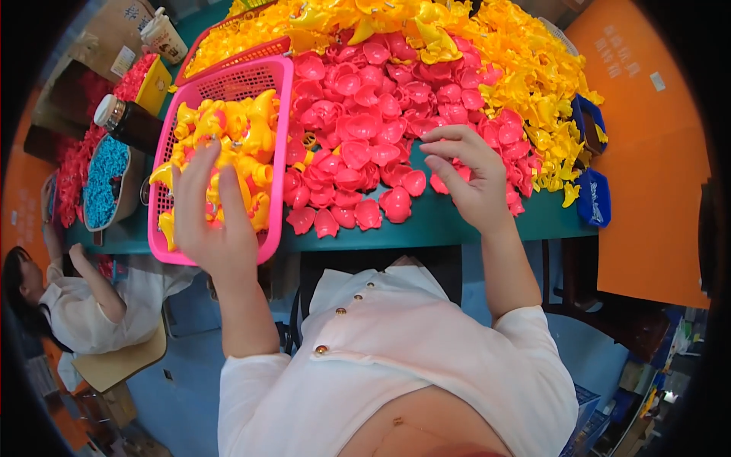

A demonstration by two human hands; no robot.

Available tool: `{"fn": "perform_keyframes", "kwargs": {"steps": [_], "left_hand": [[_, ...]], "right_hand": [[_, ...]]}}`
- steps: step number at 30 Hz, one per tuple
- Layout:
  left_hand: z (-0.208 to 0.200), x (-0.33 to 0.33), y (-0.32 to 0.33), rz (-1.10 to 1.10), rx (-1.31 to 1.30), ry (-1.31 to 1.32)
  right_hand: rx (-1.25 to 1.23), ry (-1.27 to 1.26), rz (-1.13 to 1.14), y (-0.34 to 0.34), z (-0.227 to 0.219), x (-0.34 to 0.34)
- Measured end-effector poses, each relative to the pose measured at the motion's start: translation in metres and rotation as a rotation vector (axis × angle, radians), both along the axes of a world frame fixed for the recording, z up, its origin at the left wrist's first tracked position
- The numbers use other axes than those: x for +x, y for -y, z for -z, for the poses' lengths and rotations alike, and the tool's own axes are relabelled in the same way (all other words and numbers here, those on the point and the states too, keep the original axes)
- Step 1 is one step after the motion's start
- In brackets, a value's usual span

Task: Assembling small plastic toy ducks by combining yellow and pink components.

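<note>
Pink plastic frames the work nearest the left hand [217, 236]: a mesh basket [283, 152] at eleven o'clock from the seated person, holding a heap of rounded, glossy yellow pieces [259, 137] with touches of red. The left hand reaches over its near rim, above those pieces, fingers spread and nothing plainly pinched between them; whether the fingertips touch the heap I cannot tell. At one o'clock the right hand [483, 190] hangs near the edge of the loose shells, its fingers loosely curved, thumb apart from them and no piece visible in the gap.

Straight ahead at twelve, cupped pink shells [358, 126] spread over the green tabletop [449, 225], and thin yellow parts [525, 68] bank up behind them and round toward one o'clock. A blue container [595, 202] sits at two o'clock.

As for progress, the basket seems well filled, so a fair batch appears to be gathered; whether each piece in it is complete does not show. Far more pink and yellow parts lie loose than the basket holds, so most of the stock looks unhandled, and the work seems well short of its end.
</note>
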State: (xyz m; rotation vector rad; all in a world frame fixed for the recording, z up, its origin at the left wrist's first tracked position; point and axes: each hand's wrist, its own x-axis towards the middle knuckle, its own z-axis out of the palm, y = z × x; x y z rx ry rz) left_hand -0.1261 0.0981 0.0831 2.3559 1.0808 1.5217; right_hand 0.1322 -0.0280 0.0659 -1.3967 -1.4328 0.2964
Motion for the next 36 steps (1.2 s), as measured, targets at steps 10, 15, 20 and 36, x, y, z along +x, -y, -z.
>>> {"fn": "perform_keyframes", "kwargs": {"steps": [10,15,20,36], "left_hand": [[0.051,0.029,0.053,0.638,-0.020,0.197],[0.056,0.055,0.068,0.845,-0.138,0.208],[0.052,0.067,0.063,0.837,-0.252,0.196],[-0.032,0.225,-0.146,-0.027,-0.310,0.428]], "right_hand": [[0.096,0.581,0.265,-0.128,-0.038,0.085],[0.409,1.038,0.425,-0.199,-0.036,0.067],[0.377,0.966,0.459,-0.213,-0.030,0.078],[0.158,0.956,-0.158,-0.165,-0.043,0.102]]}}
